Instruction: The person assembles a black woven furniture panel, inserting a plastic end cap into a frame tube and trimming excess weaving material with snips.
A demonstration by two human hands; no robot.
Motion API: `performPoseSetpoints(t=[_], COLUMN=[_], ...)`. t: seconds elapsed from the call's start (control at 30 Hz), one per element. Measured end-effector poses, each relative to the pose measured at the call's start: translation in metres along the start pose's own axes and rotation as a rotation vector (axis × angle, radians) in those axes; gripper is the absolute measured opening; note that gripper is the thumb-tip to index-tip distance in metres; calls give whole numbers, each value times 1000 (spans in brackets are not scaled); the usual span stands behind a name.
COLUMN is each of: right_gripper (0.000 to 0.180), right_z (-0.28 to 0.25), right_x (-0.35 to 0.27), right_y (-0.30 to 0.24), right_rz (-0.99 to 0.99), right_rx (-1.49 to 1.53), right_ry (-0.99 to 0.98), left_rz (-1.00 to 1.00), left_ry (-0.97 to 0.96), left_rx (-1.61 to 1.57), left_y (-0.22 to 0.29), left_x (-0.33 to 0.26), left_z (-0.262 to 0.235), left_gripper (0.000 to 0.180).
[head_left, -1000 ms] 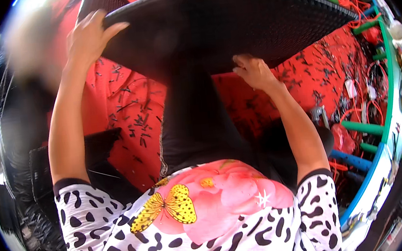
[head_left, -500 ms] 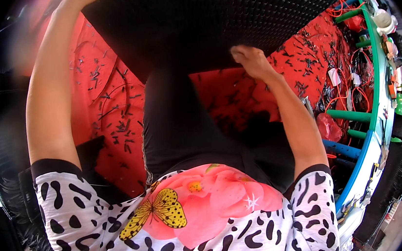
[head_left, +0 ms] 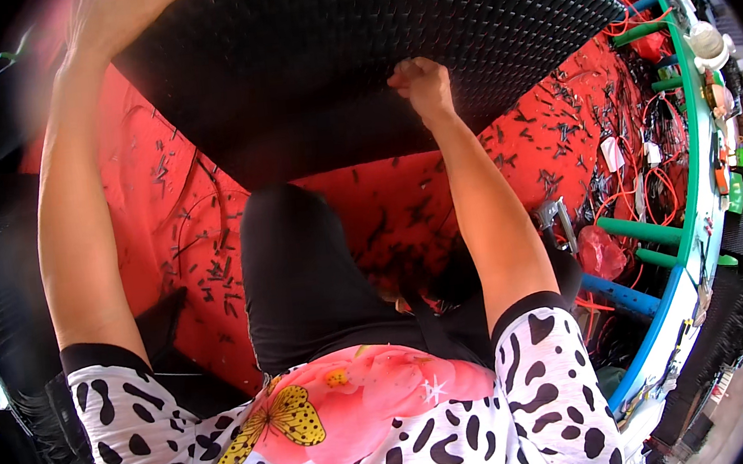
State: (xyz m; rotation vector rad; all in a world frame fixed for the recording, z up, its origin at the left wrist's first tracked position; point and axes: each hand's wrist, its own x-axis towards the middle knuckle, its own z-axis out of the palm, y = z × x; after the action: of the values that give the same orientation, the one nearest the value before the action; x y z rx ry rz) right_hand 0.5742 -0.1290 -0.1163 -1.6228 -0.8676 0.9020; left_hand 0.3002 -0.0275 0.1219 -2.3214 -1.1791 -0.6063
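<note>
A large black woven wicker panel (head_left: 316, 48) stands tilted before me, its top cut off by the upper edge of the view. My left hand (head_left: 127, 18) is at the panel's upper left edge, closed round it, with some of the fingers hidden. In front of the woven face, right of its middle, is my right hand (head_left: 425, 89). Its fingers are curled together; whatever they may pinch is too small or hidden to make out. The panel's lower edge is close to my knee (head_left: 291, 240), which is in black trousers.
Many short black scraps lie on the red floor covering (head_left: 377, 195). To the right runs a curved green, white and blue bench (head_left: 696, 171) with tools on it. Orange hoses (head_left: 621, 197) and a pink plastic bag (head_left: 601, 251) are beside its legs. A metal tool (head_left: 557, 220) shows near my right forearm.
My right hand has moved up and left, from the panel's lower edge to over its woven face. The left hand has shifted slightly left and down. The panel's lower edge sits lower in view.
</note>
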Motion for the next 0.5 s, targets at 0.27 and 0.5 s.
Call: performPoseSetpoints(t=[0.27, 0.5], right_gripper=[21, 20], right_z=[-11, -43], right_x=[5, 14], right_y=[12, -79], right_rz=[108, -368], right_rx=[1, 477], right_ry=[-81, -288], left_rz=[-76, -48], left_ry=[-134, 25], left_rx=[13, 81], left_y=[8, 17], left_x=[29, 18], left_z=[2, 0], left_gripper=[50, 49])
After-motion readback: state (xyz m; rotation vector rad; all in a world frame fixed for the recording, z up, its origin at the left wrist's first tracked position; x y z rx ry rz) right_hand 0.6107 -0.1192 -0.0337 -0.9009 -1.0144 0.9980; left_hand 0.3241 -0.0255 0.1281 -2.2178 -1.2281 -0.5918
